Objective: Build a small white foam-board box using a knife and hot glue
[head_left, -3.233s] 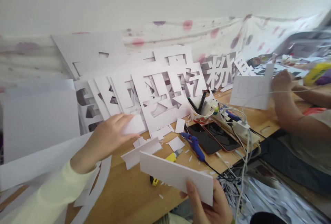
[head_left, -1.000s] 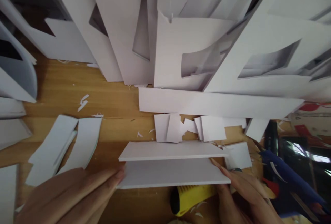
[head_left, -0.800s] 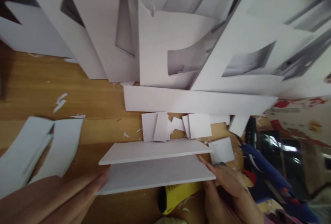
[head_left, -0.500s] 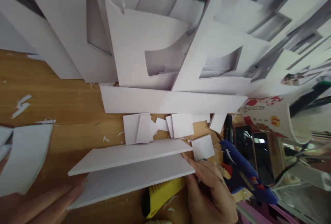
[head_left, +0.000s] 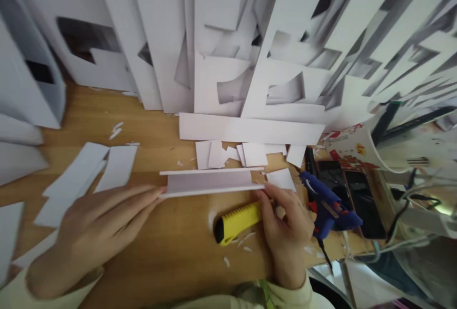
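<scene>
At nine o'clock from the white trough [head_left: 210, 182], I see loose white strips [head_left: 120, 166] on the counter [head_left: 171, 252]. The left hand [head_left: 107, 225], at eight, has its fingers together, tips against the trough's left end; I cannot tell whether they pinch it. The trough itself sits a little below mid-screen. The yellow cutter [head_left: 238, 223] lies at five o'clock. At four, the right hand [head_left: 288, 225] pinches the trough's right end. At three lie the blue glue gun [head_left: 326, 204] and two phones [head_left: 366, 199].

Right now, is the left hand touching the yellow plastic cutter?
Apart. The head view shows a stretch of brown wooden tabletop between the left hand and the yellow plastic cutter.
</scene>
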`<state>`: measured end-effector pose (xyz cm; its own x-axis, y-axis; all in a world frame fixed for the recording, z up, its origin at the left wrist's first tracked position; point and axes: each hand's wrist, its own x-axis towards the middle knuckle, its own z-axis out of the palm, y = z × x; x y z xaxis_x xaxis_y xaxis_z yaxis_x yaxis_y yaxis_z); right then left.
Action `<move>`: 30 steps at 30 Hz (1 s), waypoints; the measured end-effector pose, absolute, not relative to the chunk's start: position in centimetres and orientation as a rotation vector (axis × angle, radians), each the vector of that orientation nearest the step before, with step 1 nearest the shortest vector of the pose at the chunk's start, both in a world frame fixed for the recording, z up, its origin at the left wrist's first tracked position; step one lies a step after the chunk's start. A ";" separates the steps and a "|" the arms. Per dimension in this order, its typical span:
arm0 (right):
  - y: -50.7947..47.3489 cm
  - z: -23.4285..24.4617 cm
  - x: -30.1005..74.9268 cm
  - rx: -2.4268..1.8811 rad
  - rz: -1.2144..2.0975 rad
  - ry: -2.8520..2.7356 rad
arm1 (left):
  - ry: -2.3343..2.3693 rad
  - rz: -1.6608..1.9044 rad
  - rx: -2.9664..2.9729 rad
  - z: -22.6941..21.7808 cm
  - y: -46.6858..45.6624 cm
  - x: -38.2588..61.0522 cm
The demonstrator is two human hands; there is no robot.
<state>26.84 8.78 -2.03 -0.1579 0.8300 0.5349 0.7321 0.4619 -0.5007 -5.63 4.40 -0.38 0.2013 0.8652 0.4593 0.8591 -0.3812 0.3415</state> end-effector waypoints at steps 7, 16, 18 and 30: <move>9.0 -2.7 26.4 -1.248 0.153 -1.862 | 1.617 1.203 2.623 -0.5 5.9 -4.7; 9.1 -3.3 26.2 -1.238 0.138 -1.819 | 1.609 1.250 2.638 -1.3 5.9 -5.0; 9.1 -3.3 26.2 -1.237 0.134 -1.821 | 1.598 1.269 2.640 -1.3 6.0 -4.9; 9.1 -3.4 26.2 -1.285 0.176 -1.805 | 1.610 1.266 2.636 -1.7 6.0 -5.0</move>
